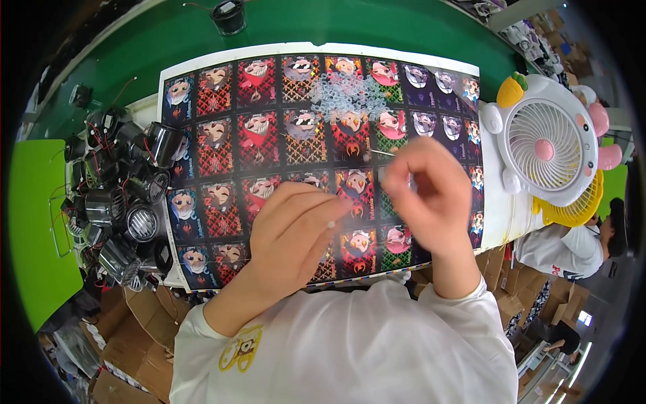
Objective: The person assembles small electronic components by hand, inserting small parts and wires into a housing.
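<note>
My left hand (293,232) is closed in a pinch over the printed sheet, thumb and fingertips together. A tiny pale bit shows at its fingertips, too small to name. To its right, my right hand (431,192) is curled, its thumb and forefinger closed around a thin metal rod (382,153) that sticks out to the left. Most of the rod is hidden in the hand. Beyond both hands, a loose pile of small clear plastic pieces (348,95) lies on the large sheet of cartoon-character cards (259,131).
Several black round motor-like units with wires (111,195) are heaped at the left. One more black unit (229,18) stands on the green surface (282,30) at the back. On the right is a white fan (545,145) with a carrot decoration. Cardboard boxes (134,337) are below.
</note>
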The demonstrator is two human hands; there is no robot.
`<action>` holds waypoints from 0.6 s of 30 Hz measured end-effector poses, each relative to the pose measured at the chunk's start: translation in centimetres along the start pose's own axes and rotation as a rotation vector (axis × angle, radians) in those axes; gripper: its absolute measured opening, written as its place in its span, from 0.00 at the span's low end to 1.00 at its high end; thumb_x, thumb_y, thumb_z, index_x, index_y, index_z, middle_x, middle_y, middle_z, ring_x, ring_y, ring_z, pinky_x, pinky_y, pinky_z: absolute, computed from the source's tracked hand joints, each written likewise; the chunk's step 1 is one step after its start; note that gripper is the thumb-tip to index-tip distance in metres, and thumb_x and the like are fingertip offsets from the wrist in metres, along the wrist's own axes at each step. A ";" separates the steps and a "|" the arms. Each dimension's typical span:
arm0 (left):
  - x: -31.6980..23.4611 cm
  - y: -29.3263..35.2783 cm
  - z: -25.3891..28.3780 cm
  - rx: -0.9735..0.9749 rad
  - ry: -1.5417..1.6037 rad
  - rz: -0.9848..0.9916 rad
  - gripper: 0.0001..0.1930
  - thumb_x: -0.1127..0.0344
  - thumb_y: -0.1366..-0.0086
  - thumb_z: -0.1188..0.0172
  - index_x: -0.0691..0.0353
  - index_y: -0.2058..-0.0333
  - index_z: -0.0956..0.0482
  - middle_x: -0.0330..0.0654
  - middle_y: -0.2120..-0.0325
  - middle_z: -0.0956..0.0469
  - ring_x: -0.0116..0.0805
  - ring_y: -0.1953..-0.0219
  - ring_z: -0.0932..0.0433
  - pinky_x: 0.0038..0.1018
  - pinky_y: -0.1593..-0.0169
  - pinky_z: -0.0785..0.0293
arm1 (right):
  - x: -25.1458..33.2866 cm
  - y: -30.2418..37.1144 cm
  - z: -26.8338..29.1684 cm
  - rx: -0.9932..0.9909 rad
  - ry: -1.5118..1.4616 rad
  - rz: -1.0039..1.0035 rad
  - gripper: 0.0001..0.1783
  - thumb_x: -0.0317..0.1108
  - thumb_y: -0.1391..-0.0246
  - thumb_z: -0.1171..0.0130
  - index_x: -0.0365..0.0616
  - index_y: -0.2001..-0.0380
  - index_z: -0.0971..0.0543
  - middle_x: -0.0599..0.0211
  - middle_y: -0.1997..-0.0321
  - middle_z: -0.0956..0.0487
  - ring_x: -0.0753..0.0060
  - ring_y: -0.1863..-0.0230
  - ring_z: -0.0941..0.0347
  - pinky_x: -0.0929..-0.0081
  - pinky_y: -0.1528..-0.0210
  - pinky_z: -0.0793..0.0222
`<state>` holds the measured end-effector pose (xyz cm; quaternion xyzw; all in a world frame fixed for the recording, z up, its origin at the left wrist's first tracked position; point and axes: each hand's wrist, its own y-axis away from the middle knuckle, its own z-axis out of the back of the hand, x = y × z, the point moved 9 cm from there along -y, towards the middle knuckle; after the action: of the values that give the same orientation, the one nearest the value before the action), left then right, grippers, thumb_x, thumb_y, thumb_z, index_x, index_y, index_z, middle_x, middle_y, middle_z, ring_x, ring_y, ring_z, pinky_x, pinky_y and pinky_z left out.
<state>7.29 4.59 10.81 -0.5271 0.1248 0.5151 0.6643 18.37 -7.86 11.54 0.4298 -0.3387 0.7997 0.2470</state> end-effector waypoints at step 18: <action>-0.8 -1.1 -1.8 0.168 -0.076 -0.038 0.15 0.74 0.55 0.37 0.65 0.64 0.24 0.43 0.75 0.32 0.44 0.72 0.31 0.37 0.69 0.35 | 4.2 0.5 -1.6 0.137 0.079 0.066 0.10 0.19 0.62 0.35 0.37 0.72 0.23 0.63 0.74 0.25 0.69 0.73 0.30 0.73 0.73 0.36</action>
<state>8.55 2.74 11.22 -0.4518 0.1324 0.5096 0.7202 15.07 -6.53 14.33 0.4025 -0.2871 0.8450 0.2036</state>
